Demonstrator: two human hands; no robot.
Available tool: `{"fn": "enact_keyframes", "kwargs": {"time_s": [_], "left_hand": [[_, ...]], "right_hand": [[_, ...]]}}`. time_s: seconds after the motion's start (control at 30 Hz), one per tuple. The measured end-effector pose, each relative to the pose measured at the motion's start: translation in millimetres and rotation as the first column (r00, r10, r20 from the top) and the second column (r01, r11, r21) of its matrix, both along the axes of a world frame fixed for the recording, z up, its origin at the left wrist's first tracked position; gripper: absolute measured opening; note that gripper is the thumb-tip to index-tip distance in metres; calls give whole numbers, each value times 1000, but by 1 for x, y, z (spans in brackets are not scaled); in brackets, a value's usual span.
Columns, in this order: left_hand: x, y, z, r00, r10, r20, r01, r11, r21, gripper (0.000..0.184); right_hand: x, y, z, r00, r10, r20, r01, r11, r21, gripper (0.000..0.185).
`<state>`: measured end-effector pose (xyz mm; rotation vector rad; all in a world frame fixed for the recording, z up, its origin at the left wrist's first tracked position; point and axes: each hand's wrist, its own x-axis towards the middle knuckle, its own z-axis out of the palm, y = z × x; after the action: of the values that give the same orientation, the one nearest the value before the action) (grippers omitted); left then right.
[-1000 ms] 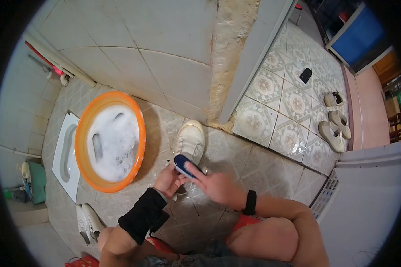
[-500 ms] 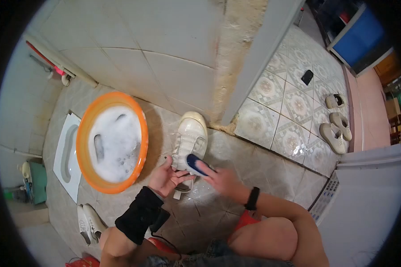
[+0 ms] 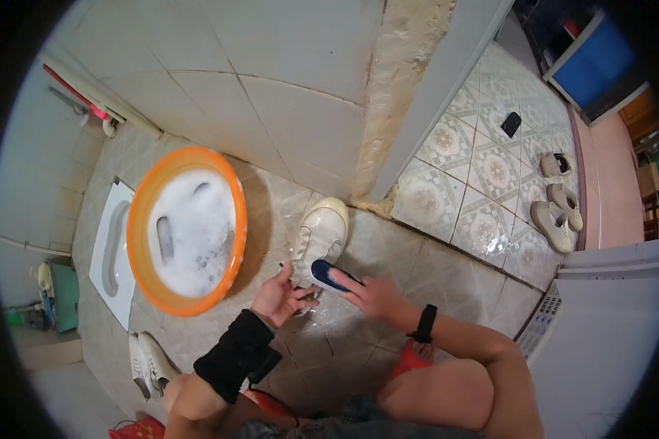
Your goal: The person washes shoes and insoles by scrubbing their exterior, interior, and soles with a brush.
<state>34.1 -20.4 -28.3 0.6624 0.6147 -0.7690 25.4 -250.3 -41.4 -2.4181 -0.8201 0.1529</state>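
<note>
A wet white sneaker (image 3: 321,233) is on the tiled floor, its toe pointing away from me. My left hand (image 3: 277,298) is at the heel end, thumb and curled fingers closed about the shoe's opening; the exact hold is partly hidden. From the right, my right hand (image 3: 373,296) grips a dark blue scrubbing brush (image 3: 331,274), its back upward and its head against the shoe's upper. The bristles are hidden beneath it. To the left stands an orange basin (image 3: 239,252) filled with white suds, with dark shoe-like shapes showing through the foam.
Beyond the basin lies a white squat toilet (image 3: 112,252). A pair of white shoes (image 3: 152,364) rests at lower left. More pale shoes (image 3: 553,223) and a small black object (image 3: 511,124) lie past the doorway at right. A tiled wall (image 3: 293,110) rises ahead.
The sneaker's toe has come slightly toward me, and the shoe looks shorter from here. My left fingers have curled in more. The brush has shifted slightly right and down with my right hand.
</note>
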Motion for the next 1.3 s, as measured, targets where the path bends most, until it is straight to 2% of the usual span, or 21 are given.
{"fn": "enact_keyframes", "kwargs": {"time_s": [0.07,0.17,0.2,0.23,0.3,0.33,0.37,0.47,0.53,0.6,0.67,0.7,0.73,0.77,0.87,0.93,1.0,1.03,1.13,1.2,1.3], "left_hand": [[1,-1,3,1000,-21,-12,22,994,107,44],[4,-3,2,1000,-10,18,10,1000,14,43],[6,-2,2,999,-22,44,23,1000,-20,43],[7,-6,17,995,98,-5,-98,992,-85,42],[7,7,6,994,100,51,-93,988,-123,42],[8,8,12,991,92,96,-75,984,-162,41],[9,3,19,996,83,13,-83,996,17,39],[4,12,-4,998,49,41,-49,999,-5,39],[7,8,2,997,28,68,-26,999,-35,40],[10,3,16,996,55,75,-50,996,-72,41],[9,8,17,995,52,81,-47,997,-63,46],[8,13,15,993,48,107,-35,992,-123,46],[9,15,14,990,38,137,-13,983,-185,46],[7,13,12,996,47,81,-42,997,-62,46],[6,12,7,996,22,88,-24,1000,18,44],[8,6,15,994,-18,107,12,998,54,43],[6,2,19,997,60,46,-55,992,-111,40],[3,-2,21,997,78,16,-76,991,-111,38],[-8,-3,8,998,-14,-62,17,999,49,36],[-10,2,1,998,-5,-57,10,997,74,36],[-3,11,9,1000,23,-13,-22,998,50,36]], "right_hand": [[6,4,17,999,2,-38,-2,1000,-12,53],[8,31,34,998,11,54,-10,1000,-12,53],[5,27,29,998,13,59,-12,1000,-15,53],[-1,21,14,999,3,44,-4,1000,19,54],[-14,3,-29,998,-4,-67,3,1000,-16,56],[-13,-2,-26,998,2,-70,-3,1000,-11,56],[-11,-7,-23,999,-31,-32,30,999,-31,55],[3,7,21,995,-102,16,103,992,-70,52],[13,27,34,989,0,145,-1,1000,7,52],[3,28,9,995,-50,84,43,996,84,50],[-10,7,-14,996,0,-93,12,992,129,52],[-13,-2,-12,988,6,-157,-7,1000,-12,52],[-12,-3,-12,988,7,-156,-9,1000,-11,52],[-12,-6,-11,992,-23,-120,22,1000,-9,52],[6,15,25,999,-40,-23,40,999,12,52],[13,33,29,988,-24,153,12,997,77,54],[6,25,2,984,-78,158,60,992,115,53],[3,17,-6,988,-69,136,52,990,128,52],[-9,2,-18,991,-57,122,42,992,118,48],[-14,-2,-19,998,-15,57,14,1000,21,52],[-14,-7,-20,998,-51,30,50,998,29,52]]}}
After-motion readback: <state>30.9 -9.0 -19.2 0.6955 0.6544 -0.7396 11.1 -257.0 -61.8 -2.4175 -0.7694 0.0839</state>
